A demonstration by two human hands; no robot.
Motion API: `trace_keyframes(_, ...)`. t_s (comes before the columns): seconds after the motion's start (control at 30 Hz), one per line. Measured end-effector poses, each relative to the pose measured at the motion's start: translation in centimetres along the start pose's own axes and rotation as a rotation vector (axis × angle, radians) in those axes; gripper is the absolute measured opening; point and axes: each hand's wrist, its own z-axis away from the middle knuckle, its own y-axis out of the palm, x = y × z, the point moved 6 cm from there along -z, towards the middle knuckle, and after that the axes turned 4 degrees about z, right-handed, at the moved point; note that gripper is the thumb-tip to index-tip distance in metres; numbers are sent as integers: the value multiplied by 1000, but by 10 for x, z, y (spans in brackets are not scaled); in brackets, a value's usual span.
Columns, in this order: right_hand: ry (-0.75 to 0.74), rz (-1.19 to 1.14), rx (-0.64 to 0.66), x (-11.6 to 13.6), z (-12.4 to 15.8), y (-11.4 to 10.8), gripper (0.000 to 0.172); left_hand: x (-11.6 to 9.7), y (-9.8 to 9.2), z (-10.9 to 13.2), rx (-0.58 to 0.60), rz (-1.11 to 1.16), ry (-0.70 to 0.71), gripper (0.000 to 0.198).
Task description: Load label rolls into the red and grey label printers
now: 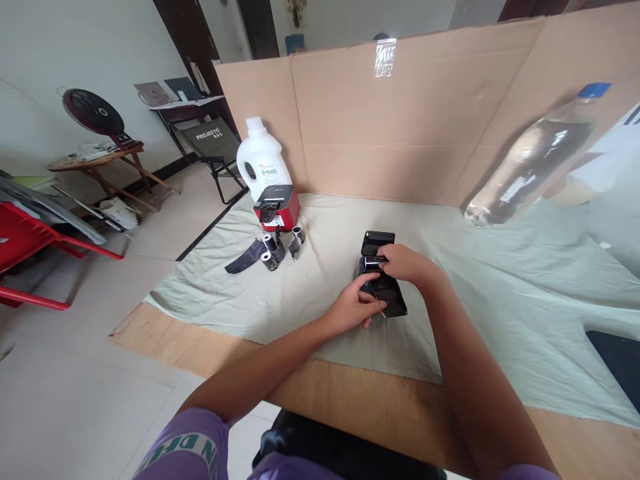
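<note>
On the cloth before me sits a small black device with a raised flap (pixel 379 241), its lower part mostly covered by my hands. My right hand (pixel 404 262) comes in from the right, fingers closed on a shiny dark roll (pixel 374 263) just below the flap. A glossy black sheet (pixel 393 298) extends from there towards me. My left hand (pixel 356 305) pinches the sheet's left edge, thumb and forefinger on it. Further left lie several small rolls of black film (pixel 270 260) with white cores, one trailing a loose strip (pixel 246 257).
A red and black box-shaped device (pixel 280 207) stands before a white jug (pixel 264 157). A large water bottle (pixel 540 160) leans against the cardboard screen (pixel 390 140) at the back right. Near the right edge lies a dark flat object (pixel 617 360). Pale cloth (pixel 320 260) covers the wooden table.
</note>
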Motion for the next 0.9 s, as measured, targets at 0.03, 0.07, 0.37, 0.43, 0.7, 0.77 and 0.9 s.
trace_keyframes(0.03, 10, 21, -3, 0, -2, 2, 24, 0, 0, 0, -8, 1, -4, 81)
trace_keyframes(0.07, 22, 39, -12, 0, -4, 4, 24, 0, 0, 0, -15, 2, -7, 79)
trace_keyframes(0.37, 242, 44, -143, 1, -2, 3, 31, 0, -2, 2, -54, -54, -7, 73)
trace_keyframes(0.43, 224, -10, -161, 0, 1, -3, 24, -2, -5, 2, -47, -87, -6, 68)
trace_keyframes(0.7, 95, -160, -551, -18, 6, -27, 39, -8, -18, -7, 121, -128, -118, 26)
trace_keyframes(0.77, 41, -229, -478, -22, -1, -20, 36, -9, -18, -6, 141, -118, -145, 24)
trace_keyframes(0.9, -26, -289, -302, -26, -1, -14, 24, -12, -15, -2, 186, -124, -171, 20)
